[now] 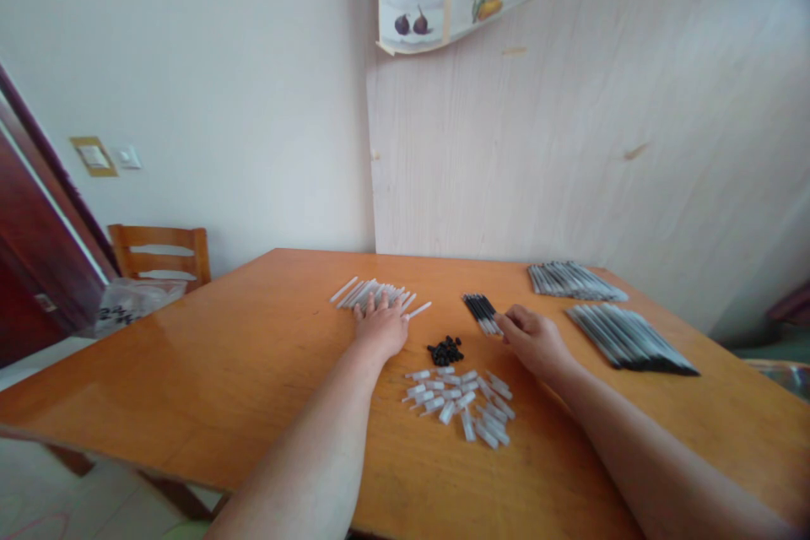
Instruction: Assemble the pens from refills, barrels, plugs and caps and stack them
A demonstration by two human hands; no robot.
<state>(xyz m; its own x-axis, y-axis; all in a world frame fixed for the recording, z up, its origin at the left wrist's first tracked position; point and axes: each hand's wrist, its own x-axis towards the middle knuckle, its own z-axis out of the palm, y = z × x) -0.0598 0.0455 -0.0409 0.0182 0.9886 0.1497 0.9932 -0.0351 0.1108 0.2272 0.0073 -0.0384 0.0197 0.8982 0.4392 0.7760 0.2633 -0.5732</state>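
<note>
The left hand (383, 329) has its fingers spread flat on the thin white plastic tubes (373, 295), and the right hand (530, 339) has its fingers curled at the thin black-and-clear sticks (482, 313), both arms reaching over the brown wooden table (253, 337)

Both bare forearms reach up from the bottom edge. The left hand (381, 327), near the centre of the frame, lies palm down, fingers spread forward; the right hand (530, 339), right of centre, angles inward, fingers curled.
</note>
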